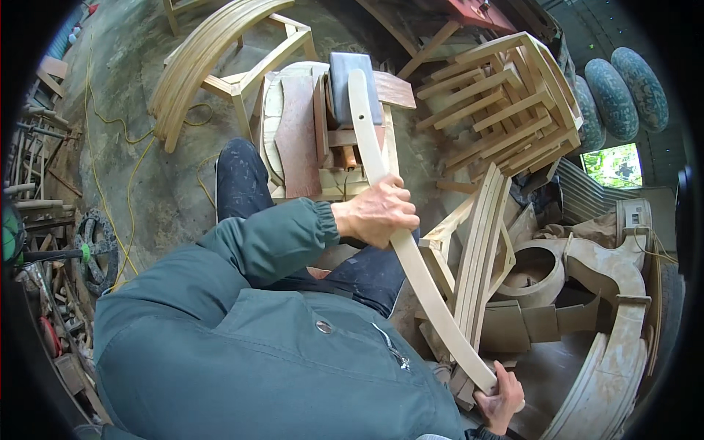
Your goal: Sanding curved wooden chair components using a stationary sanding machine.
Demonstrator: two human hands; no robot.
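A long, pale curved wooden strip (433, 293) lies slantwise across the view, with a small hole near its far end. My left hand (378, 211) is closed around it near the middle. At its near end, my right hand (500, 397) has its fingers wrapped around the wood. The far end overlaps a dark grey block (342, 92) on a wooden stand between my knees; whether they touch is unclear. Beside the block, a reddish-brown board (299, 147) leans on the stand. Below it shows an orange-brown wooden handle (349, 157).
Curved wooden strips (209, 51) lie on a frame at far left. Stacked wooden frames (513, 110) stand at far right, with more curved strips (480, 257) near my right side. A large grey machine (616, 271) is further right. Yellow cord (95, 165) trails across the floor.
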